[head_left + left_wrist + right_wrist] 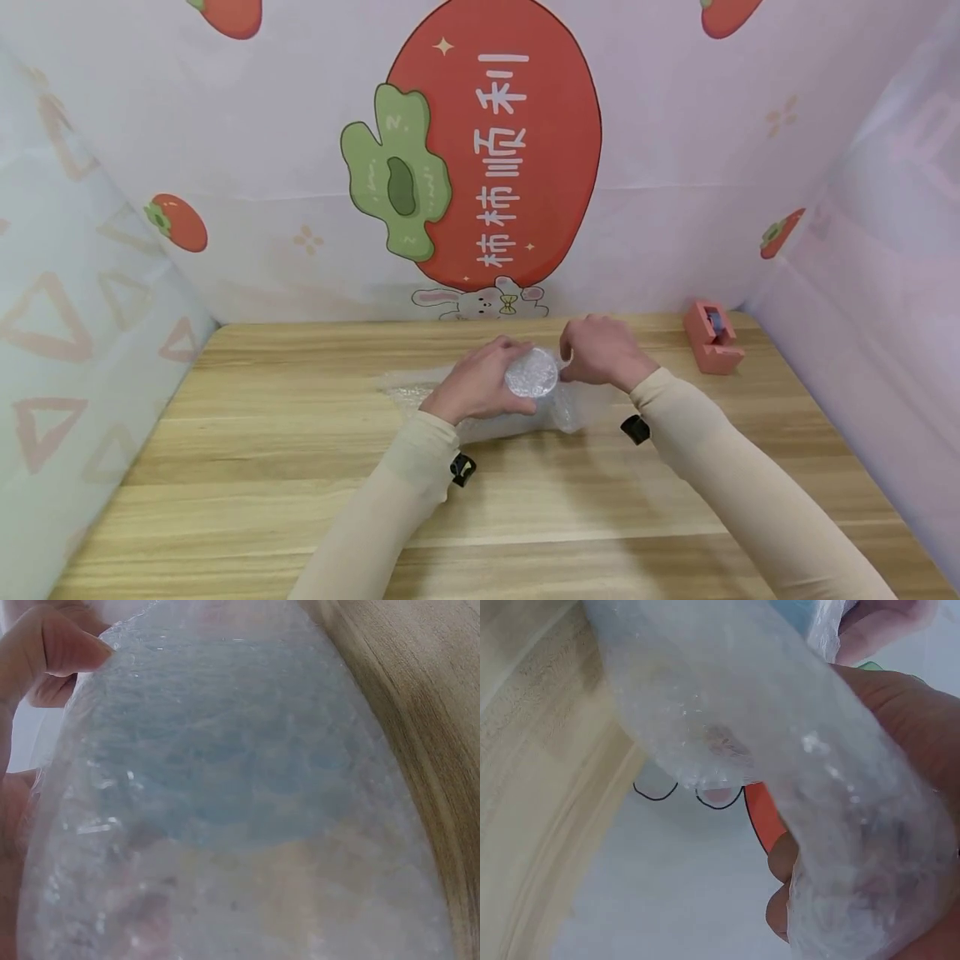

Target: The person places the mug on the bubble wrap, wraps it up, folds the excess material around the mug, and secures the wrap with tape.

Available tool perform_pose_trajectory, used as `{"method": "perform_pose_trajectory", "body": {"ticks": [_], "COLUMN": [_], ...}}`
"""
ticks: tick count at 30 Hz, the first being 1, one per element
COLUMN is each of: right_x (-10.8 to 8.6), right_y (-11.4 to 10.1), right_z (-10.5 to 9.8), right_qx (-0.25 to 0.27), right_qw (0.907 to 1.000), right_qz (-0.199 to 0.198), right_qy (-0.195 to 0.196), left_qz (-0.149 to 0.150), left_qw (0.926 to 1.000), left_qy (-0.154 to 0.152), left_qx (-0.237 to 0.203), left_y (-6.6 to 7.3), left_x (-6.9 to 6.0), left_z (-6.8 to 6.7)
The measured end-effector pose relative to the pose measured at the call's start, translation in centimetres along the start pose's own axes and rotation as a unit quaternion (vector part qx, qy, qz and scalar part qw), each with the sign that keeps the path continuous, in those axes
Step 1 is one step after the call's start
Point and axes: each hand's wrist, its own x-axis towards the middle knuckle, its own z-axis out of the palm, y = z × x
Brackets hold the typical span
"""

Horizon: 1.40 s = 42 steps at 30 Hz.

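Observation:
A round-topped cylindrical object (532, 373), whitish on top, stands in the middle of the table. Its bluish side shows faintly through clear bubble wrap (225, 742) in the left wrist view. My left hand (480, 383) grips the object from its left side, thumb nearer me and fingers behind. To the right, my right hand (606, 352) has its fingers curled around a gathered end of the bubble wrap (847, 825). The rest of the wrap spreads low behind and under my left hand. What exactly the wrapped object is stays hidden.
A coral-red tape dispenser (712, 337) stands at the table's back right. The wooden table (247, 467) meets a printed cloth backdrop (285, 167) at the back, with cloth walls on both sides.

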Motion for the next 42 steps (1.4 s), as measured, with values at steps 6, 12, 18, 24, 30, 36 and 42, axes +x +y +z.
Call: {"method": "perform_pose_trajectory", "body": {"ticks": [6, 12, 18, 24, 30, 36, 42], "right_x": [-0.2, -0.1, -0.1, 0.2, 0.8, 1.2, 0.9], "right_y": [0.1, 0.8, 1.5, 1.9, 2.0, 2.3, 2.7], "right_z": [-0.5, -0.9, -1.0, -1.4, -2.0, -2.3, -3.0], "right_qx": [0.024, 0.078, 0.137, 0.175, 0.219, 0.279, 0.31], "right_qw": [0.9957, 0.9895, 0.9877, 0.9827, 0.9711, 0.9514, 0.9362], "right_qz": [0.085, 0.105, 0.044, 0.011, 0.006, 0.007, -0.002], "right_qy": [-0.027, -0.062, -0.06, -0.059, -0.095, -0.131, -0.166], "left_qz": [0.004, -0.002, -0.005, -0.003, -0.009, -0.004, 0.006], "left_qw": [1.0, 0.9999, 0.9998, 0.9996, 0.9992, 0.9989, 0.9977], "left_qy": [-0.002, -0.001, -0.006, 0.002, 0.007, 0.015, 0.012], "left_qx": [0.006, 0.017, 0.02, 0.029, 0.038, 0.044, 0.066], "left_y": [0.2, 0.1, 0.2, 0.4, 0.9, 1.1, 1.1], "left_x": [0.0, 0.0, 0.0, 0.0, -0.1, -0.1, -0.1], "left_z": [0.0, 0.0, 0.0, 0.1, 0.3, 0.4, 0.3]}}
